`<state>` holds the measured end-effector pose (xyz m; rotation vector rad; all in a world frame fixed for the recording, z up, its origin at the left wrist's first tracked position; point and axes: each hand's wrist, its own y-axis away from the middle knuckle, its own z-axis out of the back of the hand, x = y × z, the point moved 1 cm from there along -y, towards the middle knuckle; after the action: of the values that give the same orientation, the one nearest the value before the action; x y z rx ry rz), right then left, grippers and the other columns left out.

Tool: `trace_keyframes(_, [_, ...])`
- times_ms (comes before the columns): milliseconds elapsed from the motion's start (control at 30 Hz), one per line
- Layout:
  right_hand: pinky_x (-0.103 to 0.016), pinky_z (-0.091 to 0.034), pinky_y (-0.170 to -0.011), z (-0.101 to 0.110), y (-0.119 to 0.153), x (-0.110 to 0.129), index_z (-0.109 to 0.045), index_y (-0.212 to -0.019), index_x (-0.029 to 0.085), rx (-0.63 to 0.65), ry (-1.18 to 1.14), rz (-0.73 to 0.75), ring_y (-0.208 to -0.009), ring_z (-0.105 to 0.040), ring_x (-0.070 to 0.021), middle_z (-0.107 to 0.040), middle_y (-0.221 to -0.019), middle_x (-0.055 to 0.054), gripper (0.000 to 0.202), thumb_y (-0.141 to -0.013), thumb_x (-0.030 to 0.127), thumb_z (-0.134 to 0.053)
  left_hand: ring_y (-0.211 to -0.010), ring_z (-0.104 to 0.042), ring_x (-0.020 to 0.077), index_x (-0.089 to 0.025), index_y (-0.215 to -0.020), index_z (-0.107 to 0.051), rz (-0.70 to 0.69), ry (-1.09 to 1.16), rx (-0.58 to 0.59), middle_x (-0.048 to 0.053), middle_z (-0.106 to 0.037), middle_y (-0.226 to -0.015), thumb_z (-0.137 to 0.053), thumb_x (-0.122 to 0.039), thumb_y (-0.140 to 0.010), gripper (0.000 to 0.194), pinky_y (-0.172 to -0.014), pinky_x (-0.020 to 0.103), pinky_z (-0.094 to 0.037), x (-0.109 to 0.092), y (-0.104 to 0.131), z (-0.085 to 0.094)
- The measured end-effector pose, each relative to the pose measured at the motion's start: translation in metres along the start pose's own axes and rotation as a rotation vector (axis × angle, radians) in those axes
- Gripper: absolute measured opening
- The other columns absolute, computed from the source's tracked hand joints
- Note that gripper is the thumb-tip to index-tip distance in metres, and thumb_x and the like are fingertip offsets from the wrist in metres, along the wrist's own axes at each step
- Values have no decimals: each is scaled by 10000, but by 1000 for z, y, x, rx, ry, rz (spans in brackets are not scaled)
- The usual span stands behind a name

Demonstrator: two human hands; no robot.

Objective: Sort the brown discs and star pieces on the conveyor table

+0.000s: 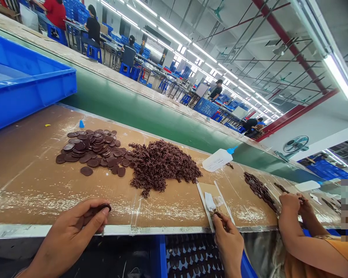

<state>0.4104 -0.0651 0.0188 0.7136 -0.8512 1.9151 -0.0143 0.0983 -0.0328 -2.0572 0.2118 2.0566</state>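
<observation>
My left hand (75, 227) rests at the near edge of the brown worktable (26, 181) and pinches a dark brown disc (103, 207) between thumb and fingers. My right hand (227, 239) is at the table edge further right, its fingertips closed on a small dark brown piece (216, 212) over a small card with glue (213, 199). A pile of brown discs (94, 150) lies ahead of my left hand. Beside it is a heap of small tangled brown parts (162, 164).
A white squeeze bottle with a blue tip (219, 159) lies right of the heap. A blue crate (20, 83) stands at far left, beside a green conveyor belt (150, 116). A co-worker's hands (295, 204) work at the right near more discs (259, 191). A tray of discs (191, 258) sits below the table.
</observation>
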Motion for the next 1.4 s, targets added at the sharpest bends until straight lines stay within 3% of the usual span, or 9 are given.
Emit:
trace_keyframes(400, [-328,-507,-574,2,3,4,-788,-1035,146,-4,5,-7,-672,-653,-255,-749,-742,-61,558,-714,597,-717,-630,-677,162,-234,-1016,-707,8,2,-19,0,-706,-705,-712,-582,-860,382,-622,194,-592,-5,1,-1])
trace_keyframes(967, [-339,-525,-632,1,4,9,-802,-1023,148,9,-1,3,-713,-657,-265,-739,-731,-63,554,-703,593,-720,-629,-678,150,-249,-1038,-699,-14,-3,-13,-11,-714,-714,-717,-572,-869,365,-622,175,-590,-2,1,0])
trace_keyframes(1267, [-338,-493,-653,1,3,14,-801,-1024,156,-7,11,-74,-728,-633,-253,-756,-822,-75,618,-634,630,-734,-643,-677,146,-235,-1028,-687,10,20,-4,-12,-713,-719,-724,-584,-860,389,-631,164,-586,-4,-1,-1])
trace_keyframes(1400, [-332,-463,-589,1,6,17,-788,-1052,152,-24,-11,-119,-610,-585,-211,-736,-764,-48,624,-647,624,-736,-659,-669,143,-229,-1029,-686,41,23,-9,-14,-707,-722,-721,-595,-858,406,-650,162,-580,-8,-1,-2])
